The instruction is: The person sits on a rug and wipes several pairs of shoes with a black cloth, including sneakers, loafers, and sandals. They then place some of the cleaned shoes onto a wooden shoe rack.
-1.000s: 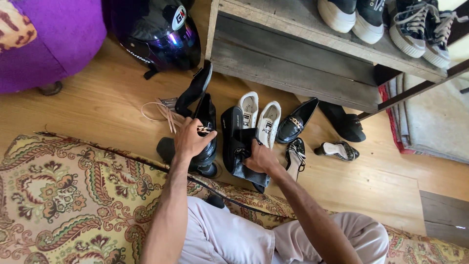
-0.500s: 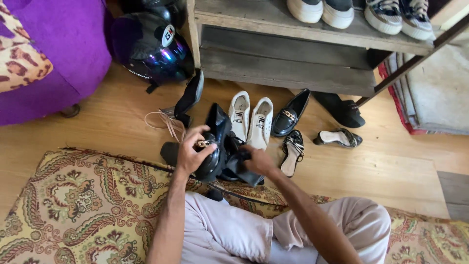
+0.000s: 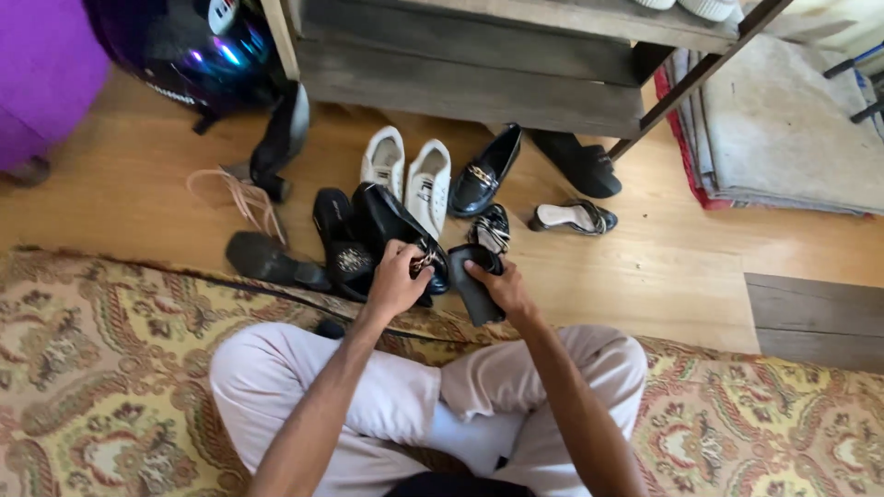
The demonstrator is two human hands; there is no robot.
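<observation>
From the head camera, the person sat cross-legged on a patterned rug (image 3: 101,368) in gold, red and green, its edge meeting a pale wooden floor (image 3: 663,276). The left hand (image 3: 398,281) had its fingers curled closed around the toe of a glossy black loafer (image 3: 391,225) with a metal chain across the front, which lay on the floor just ahead of the knees. The right hand (image 3: 502,283) gripped a dark rolled cloth (image 3: 474,281), fingers wrapped over its top, held close beside the loafer's toe.

Around them the floor was crowded with shoes: a second black shoe (image 3: 339,244) touching the held one, a pair of white sneakers (image 3: 408,175) behind, another black chain loafer (image 3: 483,170), a strappy sandal (image 3: 573,217) and a black heeled shoe (image 3: 281,138) standing upright. Tan laces (image 3: 241,195) lay loose near it. A weathered wooden shelf (image 3: 470,69) stood behind, a dark glossy helmet (image 3: 184,51) to its left, and folded grey blankets (image 3: 783,138) to its right.
</observation>
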